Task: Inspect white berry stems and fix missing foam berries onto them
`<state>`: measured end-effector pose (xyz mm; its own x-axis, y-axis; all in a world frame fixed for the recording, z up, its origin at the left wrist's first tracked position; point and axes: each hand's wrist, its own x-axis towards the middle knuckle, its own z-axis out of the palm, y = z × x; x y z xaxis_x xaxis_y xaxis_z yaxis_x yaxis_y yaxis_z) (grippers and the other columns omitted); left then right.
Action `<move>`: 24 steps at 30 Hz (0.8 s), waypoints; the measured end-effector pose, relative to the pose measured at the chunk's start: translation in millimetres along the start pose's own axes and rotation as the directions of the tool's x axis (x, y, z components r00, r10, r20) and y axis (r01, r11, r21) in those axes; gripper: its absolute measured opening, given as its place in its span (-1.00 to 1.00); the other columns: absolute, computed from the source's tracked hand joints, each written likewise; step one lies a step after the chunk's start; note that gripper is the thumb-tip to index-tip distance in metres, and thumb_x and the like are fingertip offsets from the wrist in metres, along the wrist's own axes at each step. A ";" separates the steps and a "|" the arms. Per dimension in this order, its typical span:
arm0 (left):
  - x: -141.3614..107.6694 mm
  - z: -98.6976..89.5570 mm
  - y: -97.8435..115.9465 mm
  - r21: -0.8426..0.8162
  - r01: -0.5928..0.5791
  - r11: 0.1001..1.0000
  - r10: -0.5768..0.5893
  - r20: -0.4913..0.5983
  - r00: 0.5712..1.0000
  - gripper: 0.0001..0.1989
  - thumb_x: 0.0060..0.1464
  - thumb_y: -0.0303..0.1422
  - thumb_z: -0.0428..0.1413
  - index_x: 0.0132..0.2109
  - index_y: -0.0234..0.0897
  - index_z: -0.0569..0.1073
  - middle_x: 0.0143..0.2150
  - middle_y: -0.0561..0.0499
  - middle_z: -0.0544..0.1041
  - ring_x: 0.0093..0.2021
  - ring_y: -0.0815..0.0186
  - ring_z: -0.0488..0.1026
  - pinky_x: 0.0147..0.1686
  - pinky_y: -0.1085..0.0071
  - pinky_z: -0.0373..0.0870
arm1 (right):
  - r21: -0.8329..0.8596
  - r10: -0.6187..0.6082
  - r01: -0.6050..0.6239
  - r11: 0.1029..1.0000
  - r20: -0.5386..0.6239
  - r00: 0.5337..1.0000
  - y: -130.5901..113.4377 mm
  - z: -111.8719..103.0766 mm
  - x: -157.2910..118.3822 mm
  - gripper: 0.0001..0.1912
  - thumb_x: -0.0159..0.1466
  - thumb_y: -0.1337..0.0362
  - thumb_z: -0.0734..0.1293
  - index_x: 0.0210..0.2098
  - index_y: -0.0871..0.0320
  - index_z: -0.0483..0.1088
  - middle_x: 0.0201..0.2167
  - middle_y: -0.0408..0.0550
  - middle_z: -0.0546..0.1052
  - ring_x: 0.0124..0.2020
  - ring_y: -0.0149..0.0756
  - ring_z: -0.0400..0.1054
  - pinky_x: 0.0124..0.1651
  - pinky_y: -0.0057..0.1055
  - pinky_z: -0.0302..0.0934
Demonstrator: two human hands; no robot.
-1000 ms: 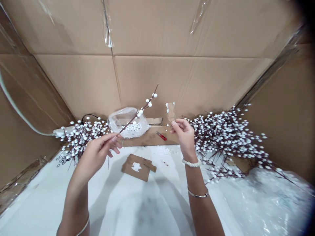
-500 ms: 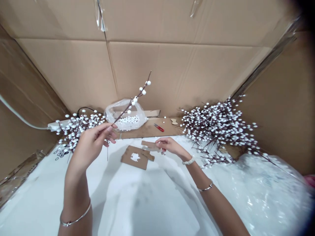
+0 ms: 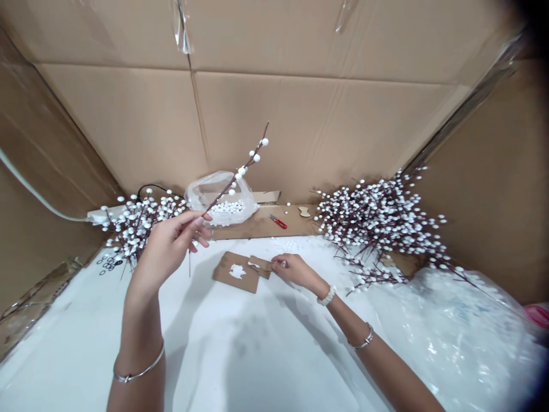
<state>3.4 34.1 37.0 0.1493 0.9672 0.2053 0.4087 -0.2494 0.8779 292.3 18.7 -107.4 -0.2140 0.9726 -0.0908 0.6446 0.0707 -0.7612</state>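
My left hand (image 3: 174,246) pinches the lower part of a thin brown artificial branch (image 3: 223,193), which slants up to the right and bears several white berries. On the white table lies a cardboard square (image 3: 227,275) with a patch of white paste (image 3: 237,271) on it. My right hand (image 3: 295,270) is closed, its fingertips at the right end of a small cardboard strip (image 3: 265,265). That strip overlaps the right side of the square, and a little white shows along its edge.
A plastic bag of loose white berries (image 3: 227,209) stands behind, near red-handled snips (image 3: 278,222). Berry branches are heaped at left (image 3: 137,226) and right (image 3: 373,220). Clear plastic wrap (image 3: 458,337) covers the right side. Cardboard walls (image 3: 326,126) enclose the table.
My right hand has lowered the cardboard strip, from above and behind the square onto its right side. My left hand and the branch have shifted slightly right in the view.
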 end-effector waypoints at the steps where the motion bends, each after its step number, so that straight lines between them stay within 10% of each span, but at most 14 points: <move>1: 0.8 1.0 0.5 -0.032 -0.007 0.999 0.008 0.022 1.000 -0.65 0.15 -0.11 0.07 -0.14 -0.30 0.51 -0.40 -0.05 0.58 -0.48 0.31 0.53 -0.55 0.51 0.41 | -0.027 -0.014 0.013 1.000 -0.012 1.000 -1.5 0.6 -1.8 -0.75 0.22 0.23 0.24 -0.32 0.17 0.55 -0.32 0.00 0.57 -0.33 -0.28 0.36 -0.19 -0.39 0.18; 8: 6.2 22.3 6.5 -0.332 0.058 0.942 0.019 0.224 0.974 -0.66 0.12 -0.11 0.13 -0.16 -0.33 0.48 -0.42 -0.05 0.57 -0.50 0.34 0.53 -0.57 0.55 0.40 | 0.165 -0.103 0.144 0.976 -0.235 0.966 -45.9 -6.4 0.1 -0.69 0.27 0.13 0.26 -0.18 0.18 0.53 -0.18 0.04 0.55 -0.37 -0.36 0.35 -0.23 -0.37 0.24; 12: 10.0 42.5 2.7 -0.443 0.146 0.884 0.008 0.326 0.945 -0.66 0.11 -0.11 0.15 -0.15 -0.31 0.45 -0.41 -0.03 0.57 -0.49 0.35 0.53 -0.55 0.55 0.41 | 0.609 -0.110 0.285 0.740 -0.308 0.945 -101.7 -13.6 8.7 -0.61 0.23 0.01 0.33 -0.09 0.12 0.52 -0.26 -0.05 0.57 -0.31 -0.37 0.39 -0.32 -0.46 0.25; 18: 12.9 59.6 -2.2 -0.405 0.218 0.888 -0.016 0.446 0.895 -0.62 0.11 -0.07 0.13 -0.15 -0.34 0.48 -0.41 -0.04 0.56 -0.48 0.32 0.53 -0.54 0.51 0.40 | 0.790 -0.052 0.357 0.499 -0.383 0.922 -131.9 -2.0 28.1 -0.68 0.17 0.02 0.41 -0.28 0.15 0.54 -0.34 -0.10 0.56 -0.47 -0.52 0.26 -0.42 -0.53 0.18; 24: 41.2 60.8 -38.7 0.036 -0.056 0.998 0.052 0.116 0.992 -0.55 0.23 -0.05 -0.05 -0.17 -0.33 0.53 -0.13 -0.14 0.61 -0.08 0.21 0.55 -0.03 0.37 0.44 | 0.759 0.013 0.464 0.456 -0.527 0.850 -119.6 -15.1 39.3 -0.73 0.19 0.06 0.39 -0.31 0.15 0.48 -0.42 -0.14 0.52 -0.53 -0.55 0.21 -0.54 -0.57 0.06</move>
<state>48.5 80.8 -14.8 0.2735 0.9411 0.1987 0.4314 -0.3047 0.8491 217.9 51.8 -10.3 0.2129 0.9441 0.2516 -0.3628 0.3155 -0.8768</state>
